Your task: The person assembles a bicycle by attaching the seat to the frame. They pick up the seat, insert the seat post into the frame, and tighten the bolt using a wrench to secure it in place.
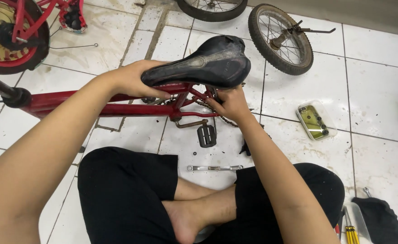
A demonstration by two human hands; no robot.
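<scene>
A red bicycle frame point(72, 103) lies across the white tiled floor in front of my crossed legs. Its black saddle point(208, 63) points left, worn and dusty. My left hand point(133, 79) grips the saddle's narrow nose from below and behind. My right hand point(228, 104) reaches under the saddle's wide rear, fingers closed around the frame near the chain point(217, 115); what it pinches is hidden. A black pedal point(206, 134) on its crank hangs just below the frame.
A silver wrench point(215, 168) lies on the tiles by my knees, with a small washer point(195, 153) near it. A loose wheel point(280, 38) lies behind, a phone point(314, 120) to the right, screwdrivers point(350, 230) and a black cloth point(382, 221) at lower right.
</scene>
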